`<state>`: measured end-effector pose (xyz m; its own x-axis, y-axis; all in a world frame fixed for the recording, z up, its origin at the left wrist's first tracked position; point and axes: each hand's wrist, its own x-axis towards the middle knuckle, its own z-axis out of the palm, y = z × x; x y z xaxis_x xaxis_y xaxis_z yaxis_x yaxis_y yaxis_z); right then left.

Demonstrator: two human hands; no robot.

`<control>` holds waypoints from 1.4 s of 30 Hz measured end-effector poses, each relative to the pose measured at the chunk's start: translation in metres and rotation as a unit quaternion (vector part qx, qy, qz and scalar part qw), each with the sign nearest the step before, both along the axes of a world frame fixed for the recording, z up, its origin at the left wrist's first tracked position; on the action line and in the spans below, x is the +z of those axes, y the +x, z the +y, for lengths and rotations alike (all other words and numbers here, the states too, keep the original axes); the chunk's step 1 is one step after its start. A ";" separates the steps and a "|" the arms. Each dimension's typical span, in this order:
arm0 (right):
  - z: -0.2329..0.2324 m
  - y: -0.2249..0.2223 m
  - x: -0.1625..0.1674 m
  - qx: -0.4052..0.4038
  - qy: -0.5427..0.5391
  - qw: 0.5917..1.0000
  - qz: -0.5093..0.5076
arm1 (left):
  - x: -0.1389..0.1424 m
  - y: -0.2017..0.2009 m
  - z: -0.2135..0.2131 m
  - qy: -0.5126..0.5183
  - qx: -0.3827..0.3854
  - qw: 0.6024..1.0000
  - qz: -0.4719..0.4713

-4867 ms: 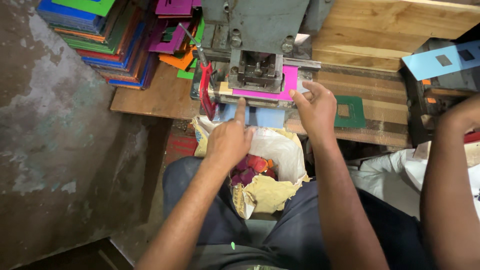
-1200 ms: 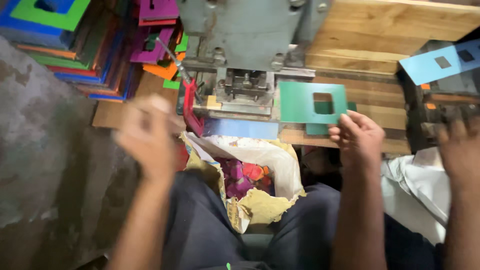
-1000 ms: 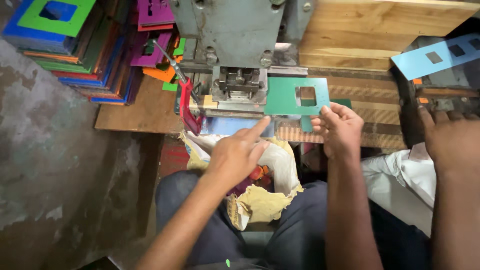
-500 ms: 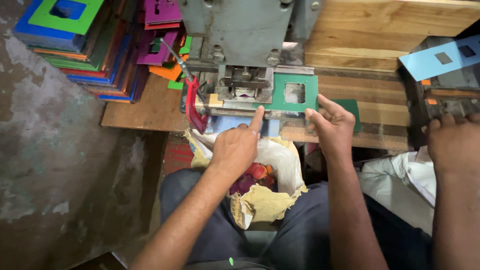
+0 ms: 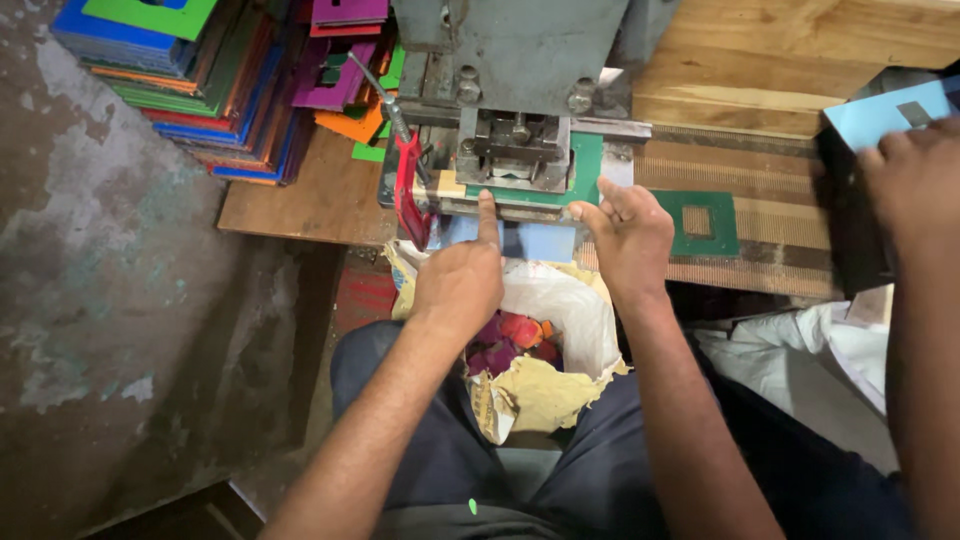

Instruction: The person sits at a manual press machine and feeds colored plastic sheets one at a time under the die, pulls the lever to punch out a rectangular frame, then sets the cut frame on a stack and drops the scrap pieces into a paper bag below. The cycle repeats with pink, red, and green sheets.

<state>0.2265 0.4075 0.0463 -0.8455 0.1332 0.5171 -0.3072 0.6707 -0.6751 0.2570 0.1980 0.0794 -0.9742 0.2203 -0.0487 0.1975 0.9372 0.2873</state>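
Right now the left hand (image 5: 460,285) is mostly curled, its forefinger stretched out and pressing the near edge of a green flat card sheet (image 5: 580,175) lying under the grey metal press head (image 5: 512,150). The right hand (image 5: 630,235) has loosely spread fingers, tips resting on the sheet's near right corner; neither hand grips anything. To do this well, both fingertips should stay on the card's near edge, clear of the die, pushing it square against the stops. Below, between the knees, an open white sack (image 5: 560,300) holds coloured offcuts. Right of the press lies a green card with a square hole (image 5: 705,225); far left, stacked coloured sheets (image 5: 190,90).
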 end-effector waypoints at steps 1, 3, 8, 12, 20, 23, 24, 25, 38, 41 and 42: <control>0.000 0.001 0.000 0.000 0.007 1.000 0.002 | 0.001 0.001 0.000 0.003 0.003 1.000 -0.006; 0.000 0.000 -0.001 0.003 0.002 1.000 0.000 | 0.003 0.002 -0.001 0.010 0.007 1.000 -0.005; -0.001 0.002 -0.003 -0.007 -0.020 1.000 -0.009 | 0.003 0.004 -0.002 0.011 0.002 1.000 -0.004; -0.001 0.004 -0.003 -0.010 -0.019 1.000 -0.013 | 0.004 0.004 -0.001 0.014 0.000 1.000 -0.007; -0.002 0.004 -0.003 -0.010 -0.031 0.999 -0.015 | 0.004 0.003 -0.001 0.003 0.005 1.000 -0.025; -0.001 0.004 -0.003 -0.015 -0.019 0.999 -0.026 | 0.002 0.003 0.000 0.013 0.003 1.000 -0.020; -0.001 0.005 -0.003 -0.014 -0.025 0.999 -0.028 | 0.001 0.003 0.000 0.016 0.001 1.000 -0.018; -0.001 0.005 -0.003 -0.013 -0.031 0.999 -0.029 | 0.000 0.003 0.000 0.019 0.000 1.000 -0.016; 0.001 0.002 -0.008 -0.009 -0.035 0.999 -0.025 | 0.000 0.005 -0.003 0.018 0.007 1.000 -0.022; 0.002 0.001 -0.010 0.004 -0.055 0.998 -0.024 | -0.002 0.005 -0.004 0.032 0.001 0.999 0.008; 0.002 0.001 -0.010 0.001 -0.048 0.999 -0.025 | -0.003 0.004 -0.004 0.031 0.001 0.999 0.008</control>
<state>0.2275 0.4097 0.0365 -0.8701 0.1789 0.4593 -0.2729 0.6011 -0.7511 0.2614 0.1942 0.0769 -0.9750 0.2213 -0.0186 0.2019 0.9179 0.3416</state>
